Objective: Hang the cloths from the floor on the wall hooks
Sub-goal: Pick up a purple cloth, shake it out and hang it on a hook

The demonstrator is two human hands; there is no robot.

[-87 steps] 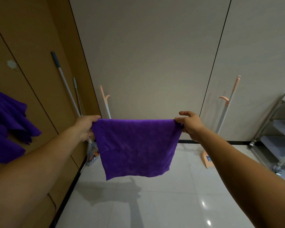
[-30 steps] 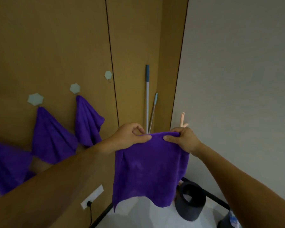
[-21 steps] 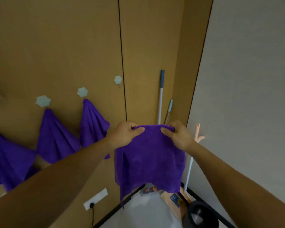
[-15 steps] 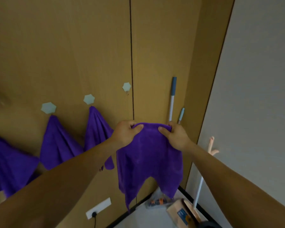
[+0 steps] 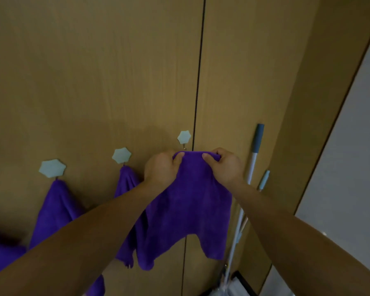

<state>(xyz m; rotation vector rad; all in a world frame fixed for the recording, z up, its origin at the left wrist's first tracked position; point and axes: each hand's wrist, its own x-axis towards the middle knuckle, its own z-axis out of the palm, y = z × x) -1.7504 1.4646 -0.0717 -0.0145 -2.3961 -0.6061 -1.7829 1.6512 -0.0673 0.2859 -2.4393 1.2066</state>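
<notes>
I hold a purple cloth (image 5: 188,206) by its top edge against the wooden wall. My left hand (image 5: 161,167) grips the edge on the left and my right hand (image 5: 224,166) grips it on the right, thumbs close together. The cloth's top edge sits just below a pale hexagonal hook (image 5: 184,137) that carries nothing. Left of it, a second hook (image 5: 121,155) carries a purple cloth (image 5: 127,182), partly hidden by my left arm. A third hook (image 5: 52,168) farther left also carries a hanging cloth (image 5: 53,210).
Two mop handles (image 5: 253,165) lean in the corner right of my hands, where the wooden wall meets a grey wall (image 5: 350,167). Another purple cloth (image 5: 0,257) shows at the lower left edge. A dark seam (image 5: 199,82) runs down the wood panels.
My view has turned from the grey wall to the wooden wall. My hands have drawn close together on the cloth's top edge and moved it up and toward the bare hook.
</notes>
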